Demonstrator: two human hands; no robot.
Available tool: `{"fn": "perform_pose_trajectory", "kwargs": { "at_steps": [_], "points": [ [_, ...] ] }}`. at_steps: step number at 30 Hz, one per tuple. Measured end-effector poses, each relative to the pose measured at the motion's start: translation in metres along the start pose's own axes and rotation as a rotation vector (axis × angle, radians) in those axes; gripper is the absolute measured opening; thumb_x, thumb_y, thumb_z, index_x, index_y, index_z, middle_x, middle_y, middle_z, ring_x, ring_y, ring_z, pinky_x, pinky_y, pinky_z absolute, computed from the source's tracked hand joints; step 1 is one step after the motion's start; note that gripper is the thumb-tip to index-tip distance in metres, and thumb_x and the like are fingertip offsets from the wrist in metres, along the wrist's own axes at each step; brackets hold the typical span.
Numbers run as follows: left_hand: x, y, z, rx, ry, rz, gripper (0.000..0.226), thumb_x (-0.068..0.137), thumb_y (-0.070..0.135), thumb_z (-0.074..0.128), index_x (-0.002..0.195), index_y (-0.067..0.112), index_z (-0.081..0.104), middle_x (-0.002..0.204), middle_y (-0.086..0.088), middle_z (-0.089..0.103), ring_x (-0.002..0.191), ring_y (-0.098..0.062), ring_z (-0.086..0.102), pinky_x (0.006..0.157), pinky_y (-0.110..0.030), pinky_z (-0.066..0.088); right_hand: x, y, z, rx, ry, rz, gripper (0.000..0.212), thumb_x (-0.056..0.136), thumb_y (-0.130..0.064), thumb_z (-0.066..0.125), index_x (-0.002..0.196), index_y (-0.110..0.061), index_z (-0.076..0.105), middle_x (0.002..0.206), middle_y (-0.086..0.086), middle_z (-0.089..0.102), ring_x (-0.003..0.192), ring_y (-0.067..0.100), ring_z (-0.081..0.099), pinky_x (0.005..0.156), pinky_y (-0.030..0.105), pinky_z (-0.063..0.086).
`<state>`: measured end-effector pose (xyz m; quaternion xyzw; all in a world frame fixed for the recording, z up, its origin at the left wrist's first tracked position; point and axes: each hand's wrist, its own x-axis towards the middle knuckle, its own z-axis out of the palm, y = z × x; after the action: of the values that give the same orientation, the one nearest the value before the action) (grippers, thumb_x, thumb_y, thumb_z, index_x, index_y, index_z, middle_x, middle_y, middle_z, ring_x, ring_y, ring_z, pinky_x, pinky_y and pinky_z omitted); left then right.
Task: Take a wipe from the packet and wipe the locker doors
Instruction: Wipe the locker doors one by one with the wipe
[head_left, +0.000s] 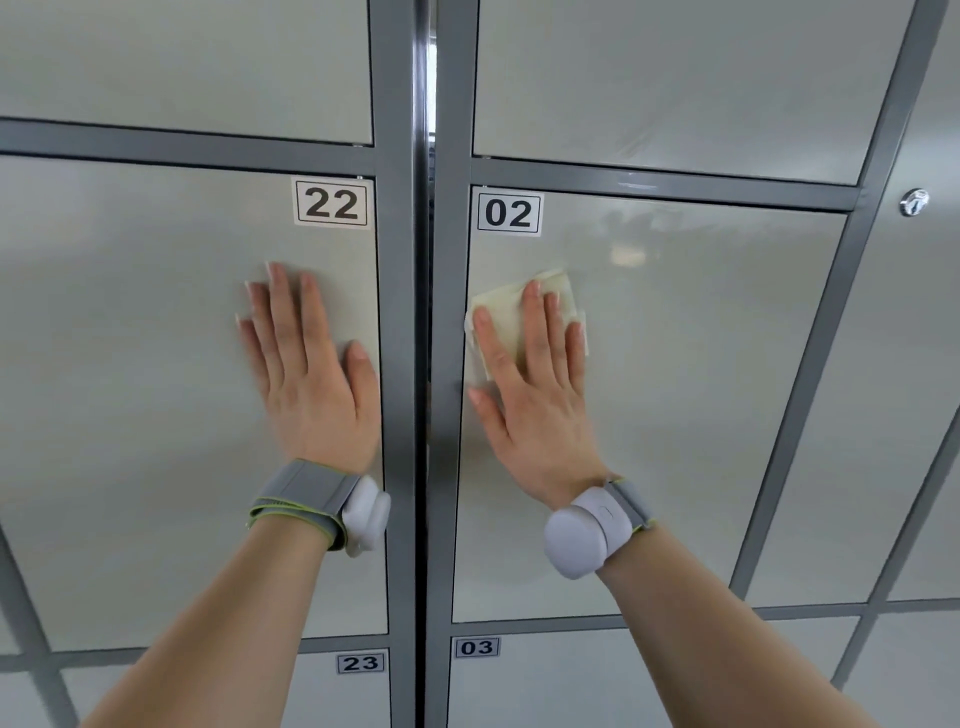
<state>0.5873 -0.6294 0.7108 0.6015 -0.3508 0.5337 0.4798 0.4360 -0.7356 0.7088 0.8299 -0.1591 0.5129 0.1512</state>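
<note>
Pale yellowish cloth folded into a small pad, the wipe (503, 312) lies flat on the locker door (675, 415) just below the 02 label (508, 213). The right hand (530, 384) pins it there. That hand's fingers (532, 322) are straight and slightly fanned, pressing the pad to the panel rather than curling round it. Corners of the wipe show above the fingertips and on both sides of them. The left hand (311, 374) is well to the left of the 02 label, across the dark frame post (400, 364). It rests flat on the neighbouring door (130, 364), below the 22 label (331, 202), with its fingers straight and close together, holding nothing.

The step in hand appears to be wiping the door under the 02 label, with the pad near its upper left corner. Doing it well probably calls for even pressure from the palm and fingers, so the fold neither bunches nor slips out. Overlapping passes could run rightward from below the 02 label, then down toward the 03 label (477, 647). The sticker's edges want a light touch so they do not lift. A faint sheen shows to the right of the 02 label, but whether it is dampness or reflection cannot be told. The packet is not in view.
</note>
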Motion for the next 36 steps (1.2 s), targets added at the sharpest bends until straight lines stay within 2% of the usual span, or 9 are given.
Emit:
{"fn": "perform_pose_trajectory", "kwargs": {
  "at_steps": [4, 10, 20, 28, 36],
  "points": [
    [-0.002, -0.003, 0.001, 0.03, 0.002, 0.033, 0.054, 0.092, 0.014, 0.037, 0.141, -0.009, 0.031, 0.147, -0.031, 0.027, 0.138, -0.042, 0.018, 0.117, -0.043, 0.005, 0.001, 0.0, -0.004, 0.006, -0.004, -0.027, 0.055, 0.096, -0.038, 0.034, 0.148, -0.021, 0.025, 0.155, 0.022, 0.008, 0.143, 0.034, 0.0, 0.116, 0.044, -0.004],
    [-0.004, -0.006, 0.0, 0.015, -0.02, 0.049, 0.054, 0.093, 0.015, 0.036, 0.141, -0.007, 0.03, 0.147, -0.031, 0.026, 0.138, -0.042, 0.017, 0.118, -0.042, 0.004, 0.034, -0.009, -0.01, 0.037, 0.051, 0.057, 0.057, 0.095, -0.04, 0.033, 0.148, -0.02, 0.026, 0.155, 0.023, 0.006, 0.143, 0.035, -0.001, 0.116, 0.047, -0.003],
    [-0.005, -0.007, -0.001, 0.027, -0.012, 0.083, 0.052, 0.093, 0.014, 0.035, 0.141, -0.007, 0.031, 0.146, -0.032, 0.028, 0.137, -0.044, 0.02, 0.117, -0.046, 0.007, -0.013, -0.005, -0.001, -0.021, -0.085, -0.132, 0.055, 0.095, -0.036, 0.037, 0.147, -0.024, 0.026, 0.156, 0.019, 0.009, 0.145, 0.034, 0.0, 0.118, 0.045, -0.004],
    [-0.004, -0.007, -0.005, 0.013, -0.068, 0.071, 0.055, 0.092, 0.014, 0.035, 0.142, -0.007, 0.027, 0.148, -0.032, 0.023, 0.139, -0.044, 0.015, 0.117, -0.043, 0.001, 0.024, -0.012, -0.007, 0.016, -0.003, -0.01, 0.058, 0.093, -0.038, 0.035, 0.148, -0.02, 0.028, 0.155, 0.024, 0.01, 0.143, 0.036, 0.002, 0.116, 0.046, -0.005],
    [-0.005, -0.005, -0.006, 0.016, -0.053, 0.068, 0.054, 0.093, 0.015, 0.034, 0.142, -0.007, 0.029, 0.148, -0.03, 0.024, 0.139, -0.043, 0.018, 0.118, -0.042, 0.002, -0.032, -0.013, 0.009, -0.066, -0.125, -0.155, 0.061, 0.091, -0.035, 0.042, 0.148, -0.023, 0.023, 0.156, 0.019, 0.009, 0.145, 0.033, 0.0, 0.118, 0.046, -0.001]
  ]
}}
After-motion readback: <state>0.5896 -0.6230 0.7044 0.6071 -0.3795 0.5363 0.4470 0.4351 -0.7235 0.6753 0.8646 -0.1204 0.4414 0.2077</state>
